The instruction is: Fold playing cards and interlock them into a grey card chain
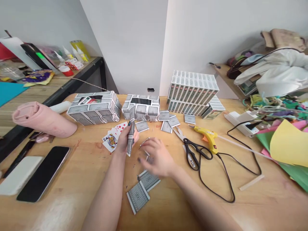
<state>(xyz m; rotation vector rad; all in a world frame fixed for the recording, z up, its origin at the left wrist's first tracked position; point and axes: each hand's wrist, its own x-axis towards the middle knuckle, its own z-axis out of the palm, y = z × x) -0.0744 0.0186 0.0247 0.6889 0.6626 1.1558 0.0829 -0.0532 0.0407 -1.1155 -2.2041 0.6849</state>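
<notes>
My left hand (124, 138) is closed on a panel of folded playing cards (130, 136), held upright and seen nearly edge-on. Right of it, my right hand (157, 155) hovers low over the table, blurred, fingers bent and thumb apart. A folded card (150, 159) shows partly beneath that hand, and a pale card edge is by its fingertips; whether it grips one is unclear. Nearer me lie two folded cards, the front one (138, 197) overlapping the other (149, 179). Face-up playing cards (110, 141) fan out behind my left hand.
Two card-built boxes (93, 109) (141, 107) stand at the back, beside stacked card packs (192, 91). Black-handled scissors (192, 149) and a yellow glue gun (208, 136) with a looping cord lie right. A phone (44, 173) and pink roll (45, 118) lie left.
</notes>
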